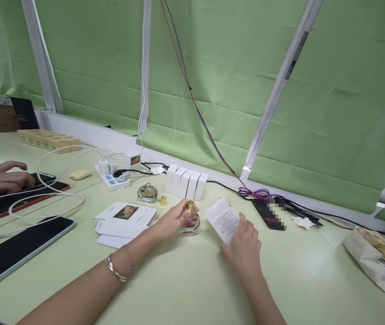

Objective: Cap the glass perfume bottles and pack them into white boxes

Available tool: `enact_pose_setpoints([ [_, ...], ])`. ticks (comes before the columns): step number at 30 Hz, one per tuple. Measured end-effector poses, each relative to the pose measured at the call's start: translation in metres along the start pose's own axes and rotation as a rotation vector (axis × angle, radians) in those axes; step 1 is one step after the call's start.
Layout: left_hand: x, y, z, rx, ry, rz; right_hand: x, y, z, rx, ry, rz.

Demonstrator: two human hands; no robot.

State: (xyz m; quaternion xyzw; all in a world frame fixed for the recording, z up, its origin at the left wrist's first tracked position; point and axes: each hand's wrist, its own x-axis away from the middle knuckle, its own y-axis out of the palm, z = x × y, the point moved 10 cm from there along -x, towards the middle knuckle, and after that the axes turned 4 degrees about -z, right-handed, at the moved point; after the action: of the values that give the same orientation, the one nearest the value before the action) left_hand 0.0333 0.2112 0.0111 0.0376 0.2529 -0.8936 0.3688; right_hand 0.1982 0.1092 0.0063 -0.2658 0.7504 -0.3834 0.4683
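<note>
My left hand [171, 220] is closed round a small round glass perfume bottle [190, 224] with a gold cap, standing on the pale green table [185, 280]. My right hand [244, 246] grips a small white box [222, 219] with fine print on its side, tilted, just right of the bottle. A second glass bottle [147, 192] stands uncapped behind, with a loose gold cap [162, 201] beside it. Flat white cartons [125, 217] lie in a stack left of my left hand. A row of upright white boxes [185, 182] stands at the back.
Another person's hand [1, 177] rests on a phone [20, 195] at far left. A tablet [16, 250], white cables, a power strip [112, 179], a black phone [269, 213], tangled wires and a paper bag [375, 259] also lie on the table.
</note>
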Motion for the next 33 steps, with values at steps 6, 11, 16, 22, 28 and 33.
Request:
enact_pose_setpoints([
  [6,0.000,0.005,-0.005,-0.021,0.002,-0.038,-0.001,0.005,0.002,-0.123,0.009,0.008],
  [11,-0.003,0.004,-0.008,-0.166,-0.027,-0.018,-0.002,-0.008,-0.007,-0.329,-0.066,0.066],
  [16,0.004,-0.024,0.014,-0.495,0.081,0.340,0.000,-0.012,-0.018,-0.615,-0.126,0.012],
  [22,0.038,-0.015,0.069,-0.628,0.460,0.496,0.010,-0.030,-0.043,-0.404,-0.441,0.149],
  [28,0.030,-0.002,0.067,-0.746,0.362,0.420,0.010,-0.034,-0.048,-0.248,-0.500,0.179],
  [33,0.027,-0.022,0.058,-0.465,0.261,0.472,-0.008,-0.025,-0.013,0.010,-0.365,0.146],
])
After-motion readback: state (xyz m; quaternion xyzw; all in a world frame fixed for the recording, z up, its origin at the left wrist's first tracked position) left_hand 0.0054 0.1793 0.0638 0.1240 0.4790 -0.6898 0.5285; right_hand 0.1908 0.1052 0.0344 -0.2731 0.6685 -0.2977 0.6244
